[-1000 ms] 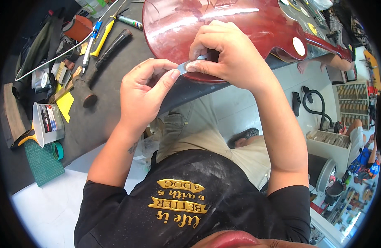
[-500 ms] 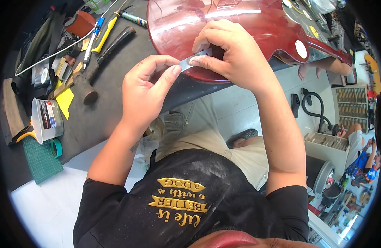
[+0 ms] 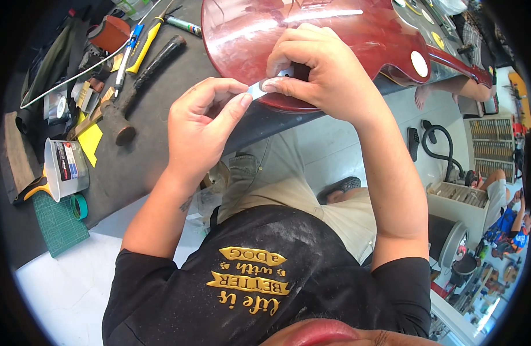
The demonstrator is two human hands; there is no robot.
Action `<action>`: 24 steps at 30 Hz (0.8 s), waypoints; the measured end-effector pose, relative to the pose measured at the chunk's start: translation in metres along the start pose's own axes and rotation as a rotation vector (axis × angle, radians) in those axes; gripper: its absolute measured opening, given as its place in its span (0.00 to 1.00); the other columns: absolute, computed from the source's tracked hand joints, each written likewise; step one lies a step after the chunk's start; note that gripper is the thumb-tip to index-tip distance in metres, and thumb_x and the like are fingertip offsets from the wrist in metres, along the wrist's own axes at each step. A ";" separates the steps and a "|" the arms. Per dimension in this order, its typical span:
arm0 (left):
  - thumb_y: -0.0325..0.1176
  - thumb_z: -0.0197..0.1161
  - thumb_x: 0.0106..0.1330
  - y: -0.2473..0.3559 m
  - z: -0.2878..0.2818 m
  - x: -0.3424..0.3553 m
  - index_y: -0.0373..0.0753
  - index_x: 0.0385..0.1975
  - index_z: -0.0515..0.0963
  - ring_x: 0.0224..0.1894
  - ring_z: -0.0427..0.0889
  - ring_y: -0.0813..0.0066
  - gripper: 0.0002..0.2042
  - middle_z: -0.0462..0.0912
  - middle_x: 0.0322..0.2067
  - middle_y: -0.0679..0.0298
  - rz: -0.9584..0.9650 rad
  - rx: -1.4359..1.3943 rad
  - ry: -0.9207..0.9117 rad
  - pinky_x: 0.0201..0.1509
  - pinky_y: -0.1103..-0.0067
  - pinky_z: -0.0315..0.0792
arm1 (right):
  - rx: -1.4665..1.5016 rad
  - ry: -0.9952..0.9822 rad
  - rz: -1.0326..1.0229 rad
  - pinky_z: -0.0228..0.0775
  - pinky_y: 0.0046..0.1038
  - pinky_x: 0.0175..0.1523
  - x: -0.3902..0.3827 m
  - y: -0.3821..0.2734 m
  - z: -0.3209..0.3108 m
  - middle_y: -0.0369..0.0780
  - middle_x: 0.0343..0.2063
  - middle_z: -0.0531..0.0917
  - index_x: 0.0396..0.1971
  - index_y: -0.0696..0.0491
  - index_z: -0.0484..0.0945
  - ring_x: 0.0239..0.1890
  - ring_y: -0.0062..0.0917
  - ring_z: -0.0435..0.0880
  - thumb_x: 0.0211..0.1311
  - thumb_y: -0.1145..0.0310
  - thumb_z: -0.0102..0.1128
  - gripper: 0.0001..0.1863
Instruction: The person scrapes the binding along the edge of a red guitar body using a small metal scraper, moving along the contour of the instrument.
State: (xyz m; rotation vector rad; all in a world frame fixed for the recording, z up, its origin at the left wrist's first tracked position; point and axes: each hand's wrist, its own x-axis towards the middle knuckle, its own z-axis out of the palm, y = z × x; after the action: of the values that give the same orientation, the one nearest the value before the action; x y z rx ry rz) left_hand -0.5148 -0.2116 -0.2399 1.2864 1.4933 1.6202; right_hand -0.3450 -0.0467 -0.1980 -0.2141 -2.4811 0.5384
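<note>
My left hand (image 3: 199,127) is closed in a pinch, thumb and index finger on the left end of a small flat silvery piece (image 3: 255,90). My right hand (image 3: 311,75) grips the same piece from the other side, thumb on top and fingers curled around it, hiding part of it. Both hands are over the near edge of a glossy red guitar (image 3: 234,40), which lies back-up on the dark bench (image 3: 162,127), its neck pointing right. Whether the piece touches the guitar I cannot tell.
To the left lie a hammer (image 3: 125,130), yellow-handled tool (image 3: 141,52), clear tub (image 3: 66,170), green mat (image 3: 61,230) and green tape roll (image 3: 79,206). At right are another person's hand (image 3: 421,98), more people (image 3: 507,225), a black hose (image 3: 444,158) and a slotted cabinet (image 3: 490,150).
My hands rose very slightly and stay pinched on the silvery piece. The guitar's outline shifted a little right, then back left.
</note>
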 end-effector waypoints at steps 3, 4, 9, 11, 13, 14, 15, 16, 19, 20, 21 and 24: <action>0.24 0.69 0.69 0.002 -0.001 -0.001 0.31 0.41 0.84 0.33 0.79 0.88 0.05 0.84 0.33 0.70 -0.032 -0.017 -0.005 0.38 0.87 0.72 | 0.015 0.009 -0.020 0.70 0.34 0.49 0.000 0.000 0.000 0.35 0.31 0.83 0.31 0.53 0.83 0.38 0.33 0.79 0.51 0.69 0.77 0.11; 0.24 0.69 0.69 0.002 -0.002 -0.001 0.31 0.42 0.84 0.33 0.80 0.88 0.05 0.84 0.33 0.70 -0.043 -0.020 -0.010 0.38 0.87 0.72 | 0.015 0.009 -0.019 0.70 0.34 0.49 0.001 0.000 0.001 0.35 0.31 0.83 0.31 0.53 0.83 0.38 0.33 0.79 0.51 0.69 0.77 0.11; 0.24 0.69 0.69 0.001 -0.001 -0.002 0.31 0.42 0.84 0.33 0.79 0.89 0.06 0.85 0.32 0.70 -0.051 -0.021 -0.007 0.38 0.87 0.72 | 0.012 -0.055 0.020 0.67 0.38 0.52 0.000 0.003 -0.001 0.35 0.34 0.83 0.34 0.49 0.85 0.45 0.34 0.82 0.55 0.59 0.75 0.12; 0.24 0.69 0.70 0.002 -0.002 -0.002 0.30 0.42 0.84 0.33 0.79 0.89 0.06 0.86 0.31 0.70 -0.075 -0.046 -0.021 0.38 0.87 0.72 | 0.005 -0.059 0.018 0.67 0.39 0.52 0.001 0.002 -0.001 0.35 0.34 0.83 0.34 0.50 0.85 0.45 0.34 0.82 0.55 0.59 0.75 0.13; 0.24 0.69 0.70 0.003 -0.002 -0.003 0.30 0.42 0.84 0.33 0.79 0.89 0.06 0.86 0.31 0.69 -0.076 -0.038 -0.025 0.39 0.87 0.72 | -0.001 -0.060 0.015 0.67 0.39 0.53 0.001 0.003 -0.001 0.35 0.34 0.83 0.34 0.50 0.85 0.45 0.34 0.82 0.55 0.59 0.75 0.13; 0.25 0.69 0.70 0.004 -0.002 -0.003 0.30 0.42 0.83 0.33 0.80 0.89 0.06 0.86 0.32 0.69 -0.075 -0.030 -0.028 0.39 0.87 0.72 | 0.005 -0.060 0.009 0.67 0.39 0.53 0.001 0.004 -0.001 0.35 0.34 0.82 0.35 0.50 0.85 0.45 0.34 0.82 0.55 0.59 0.75 0.13; 0.25 0.69 0.70 0.006 -0.002 -0.002 0.30 0.42 0.83 0.33 0.80 0.89 0.06 0.86 0.32 0.69 -0.076 -0.027 -0.028 0.39 0.87 0.72 | 0.010 -0.059 0.003 0.67 0.38 0.53 0.000 0.004 0.000 0.35 0.34 0.82 0.35 0.49 0.85 0.45 0.33 0.82 0.55 0.59 0.75 0.13; 0.25 0.69 0.70 0.007 -0.003 -0.001 0.30 0.42 0.84 0.34 0.80 0.89 0.06 0.87 0.32 0.69 -0.083 -0.033 -0.039 0.39 0.87 0.72 | 0.011 -0.061 0.003 0.67 0.38 0.53 0.000 0.004 0.000 0.35 0.34 0.82 0.35 0.49 0.85 0.45 0.33 0.82 0.55 0.59 0.75 0.13; 0.25 0.69 0.70 0.006 -0.004 0.000 0.30 0.42 0.84 0.35 0.80 0.89 0.06 0.87 0.33 0.69 -0.088 -0.044 -0.050 0.40 0.87 0.72 | 0.026 -0.064 0.016 0.66 0.37 0.52 -0.001 0.003 0.000 0.35 0.33 0.82 0.35 0.49 0.85 0.44 0.33 0.81 0.55 0.60 0.75 0.12; 0.25 0.69 0.70 0.006 -0.004 0.001 0.31 0.42 0.84 0.35 0.80 0.89 0.06 0.87 0.33 0.69 -0.085 -0.050 -0.052 0.40 0.87 0.72 | 0.018 -0.069 0.036 0.66 0.36 0.52 -0.002 0.003 0.000 0.35 0.33 0.82 0.34 0.49 0.84 0.44 0.33 0.81 0.55 0.60 0.75 0.12; 0.25 0.69 0.70 0.006 -0.003 0.002 0.31 0.42 0.84 0.35 0.80 0.89 0.06 0.87 0.33 0.69 -0.085 -0.048 -0.049 0.40 0.87 0.72 | 0.010 -0.073 0.055 0.65 0.36 0.52 -0.002 0.003 -0.001 0.35 0.33 0.82 0.34 0.50 0.84 0.44 0.33 0.81 0.55 0.61 0.75 0.11; 0.26 0.69 0.70 0.006 -0.003 0.005 0.31 0.41 0.85 0.34 0.80 0.89 0.06 0.87 0.32 0.70 -0.096 -0.059 -0.057 0.40 0.86 0.72 | 0.033 -0.090 0.075 0.65 0.36 0.51 -0.002 0.004 -0.002 0.35 0.32 0.82 0.33 0.50 0.84 0.44 0.33 0.81 0.55 0.61 0.75 0.11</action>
State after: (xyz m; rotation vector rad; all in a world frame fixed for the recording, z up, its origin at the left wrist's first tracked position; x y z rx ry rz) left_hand -0.5183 -0.2099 -0.2326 1.2000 1.4397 1.5418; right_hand -0.3420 -0.0434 -0.1994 -0.2760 -2.5580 0.6321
